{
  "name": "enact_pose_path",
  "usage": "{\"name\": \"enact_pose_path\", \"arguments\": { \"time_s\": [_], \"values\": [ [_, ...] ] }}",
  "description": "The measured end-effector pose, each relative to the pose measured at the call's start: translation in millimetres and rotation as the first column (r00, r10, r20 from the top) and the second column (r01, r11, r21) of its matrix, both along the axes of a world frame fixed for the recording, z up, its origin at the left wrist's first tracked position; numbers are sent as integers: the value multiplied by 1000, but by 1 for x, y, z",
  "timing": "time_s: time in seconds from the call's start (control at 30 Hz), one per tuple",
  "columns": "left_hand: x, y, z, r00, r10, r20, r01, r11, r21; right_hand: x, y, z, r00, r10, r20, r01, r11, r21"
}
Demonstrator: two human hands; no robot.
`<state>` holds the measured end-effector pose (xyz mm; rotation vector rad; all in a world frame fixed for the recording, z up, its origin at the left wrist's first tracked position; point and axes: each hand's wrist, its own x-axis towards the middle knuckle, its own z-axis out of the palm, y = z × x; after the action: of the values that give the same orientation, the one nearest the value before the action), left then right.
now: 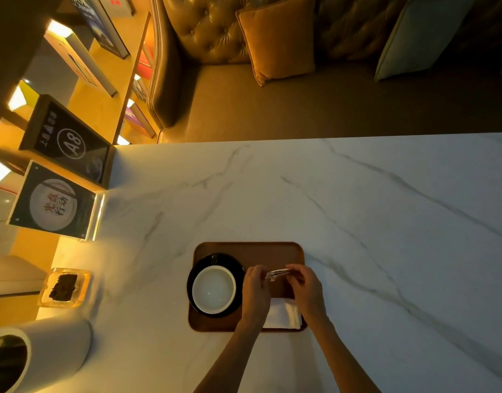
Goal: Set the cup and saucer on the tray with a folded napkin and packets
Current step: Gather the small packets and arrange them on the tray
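Both my forearms reach forward over the near table edge, and my hands meet above the right half of the tray (272, 248). My left hand (255, 293) and my right hand (308, 290) each pinch one end of the small pale packets (278, 272) between thumb and fingertips, so each grip is closed on them and holds them just above the tray floor. How many packets there are I cannot tell.

The white cup (214, 289) sits in the black saucer (215, 258) on the left half of the tray, with the saucer's left rim overhanging the tray's edge. The folded napkin (282, 313) lies at the tray's near right corner, between my wrists, its near edge touching the tray rim. The far right part of the tray is bare wood.

The tray stands near the front of a white marble table (371, 222) with grey veins, wide open to the right and beyond. To the left stand a glass dish (64, 287) with something dark in it, a white cylinder (45, 353) and upright signs (54, 202). Behind the table is a tufted sofa (210, 32) with cushions (278, 38), in warm dim light.
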<state>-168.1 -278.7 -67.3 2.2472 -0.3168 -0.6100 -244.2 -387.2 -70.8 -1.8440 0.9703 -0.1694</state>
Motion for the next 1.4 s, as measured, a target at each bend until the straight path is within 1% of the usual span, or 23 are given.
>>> {"name": "enact_pose_path", "arguments": {
  "time_s": [0.17,0.27,0.33,0.4,0.5,0.57,0.7,0.87,1.07,1.23,1.4],
  "values": [
    [4,4,-2,999,-23,46,24,1000,-3,-1,-3,-3,998,56,-14,-56,998,-15],
    [3,5,-6,998,-59,31,58,998,20,-1,-2,-5,994,94,-54,-94,996,-7],
    [3,4,-7,998,-54,17,54,998,15,0,-2,-4,994,92,-51,-92,996,1],
    [6,2,-4,1000,-7,-26,6,1000,-22,1,-4,-1,997,63,-43,-63,998,8],
    [10,-2,2,986,106,-128,-119,989,-91,3,-9,2,999,17,-43,-15,999,44],
    [12,-3,3,974,147,-175,-164,983,-87,3,-10,2,998,5,-70,-2,999,55],
    [11,-3,-2,974,102,-201,-110,994,-29,5,-10,-3,984,24,-174,-12,997,71],
    [7,-8,1,980,99,-171,-104,994,-16,4,-9,-3,967,18,-254,-9,999,37],
    [-2,-5,-7,983,89,-158,-81,995,62,-5,-4,-3,974,54,-221,-44,998,50],
    [4,-12,-9,992,36,-122,-26,996,86,3,-5,-4,969,48,-243,-39,998,40],
    [11,-16,-11,996,27,-80,-19,995,100,13,-8,-7,955,46,-292,-43,999,18]
  ]
}}
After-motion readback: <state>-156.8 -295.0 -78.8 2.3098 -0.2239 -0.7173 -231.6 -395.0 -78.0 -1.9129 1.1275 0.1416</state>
